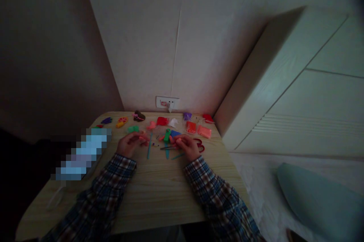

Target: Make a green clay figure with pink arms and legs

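Over a pale worktop (159,196), a person's left hand (127,145) and right hand (190,147) bend their fingers inward; the dim light does not tell whether they pinch anything. It looks like fine handwork, the next move calling for a light touch. Red-handled scissors (200,145) lie beside the right hand. Between the hands, nearer the right, sits a green piece (166,136); beyond, an orange packet (191,127).

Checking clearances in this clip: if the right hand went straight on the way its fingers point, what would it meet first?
Likely the small green clay-like figure, or the small pink piece beside it, just ahead of the right hand; which comes first is uncertain, as depth is unclear.
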Available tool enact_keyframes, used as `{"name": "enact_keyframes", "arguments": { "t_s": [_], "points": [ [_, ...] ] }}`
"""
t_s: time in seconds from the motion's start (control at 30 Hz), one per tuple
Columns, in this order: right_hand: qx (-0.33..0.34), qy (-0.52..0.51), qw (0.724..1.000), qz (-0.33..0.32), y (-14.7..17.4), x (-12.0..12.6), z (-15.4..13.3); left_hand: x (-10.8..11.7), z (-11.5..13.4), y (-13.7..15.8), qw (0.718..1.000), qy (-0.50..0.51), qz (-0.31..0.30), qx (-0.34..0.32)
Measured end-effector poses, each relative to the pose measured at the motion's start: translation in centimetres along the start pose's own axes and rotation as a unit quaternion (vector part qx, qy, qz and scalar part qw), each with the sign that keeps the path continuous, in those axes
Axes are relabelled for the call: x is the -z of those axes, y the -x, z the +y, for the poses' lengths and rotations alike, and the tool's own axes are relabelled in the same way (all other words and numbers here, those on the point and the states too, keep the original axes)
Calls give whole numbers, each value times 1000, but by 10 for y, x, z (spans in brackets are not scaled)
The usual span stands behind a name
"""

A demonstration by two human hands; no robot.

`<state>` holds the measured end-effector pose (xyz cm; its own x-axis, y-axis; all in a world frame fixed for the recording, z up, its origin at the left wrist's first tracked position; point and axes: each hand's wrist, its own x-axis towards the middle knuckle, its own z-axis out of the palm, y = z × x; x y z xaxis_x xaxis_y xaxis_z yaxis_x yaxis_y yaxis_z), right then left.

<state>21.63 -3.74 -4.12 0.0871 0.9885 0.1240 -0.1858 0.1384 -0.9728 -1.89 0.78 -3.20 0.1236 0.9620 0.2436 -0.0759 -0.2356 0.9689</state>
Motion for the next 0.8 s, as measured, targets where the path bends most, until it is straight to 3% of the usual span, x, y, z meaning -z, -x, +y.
{"name": "enact_keyframes", "arguments": {
  "t_s": [0.5, 0.8],
  "points": [
    [22, 38, 999, 29, 5, -4, -4, 1, 6, -4, 999, -7, 33, -7],
    [37, 63, 997, 30, 5, -4, -6, 1, 5, -1, 999, 15, -2, 29]
  ]
}}
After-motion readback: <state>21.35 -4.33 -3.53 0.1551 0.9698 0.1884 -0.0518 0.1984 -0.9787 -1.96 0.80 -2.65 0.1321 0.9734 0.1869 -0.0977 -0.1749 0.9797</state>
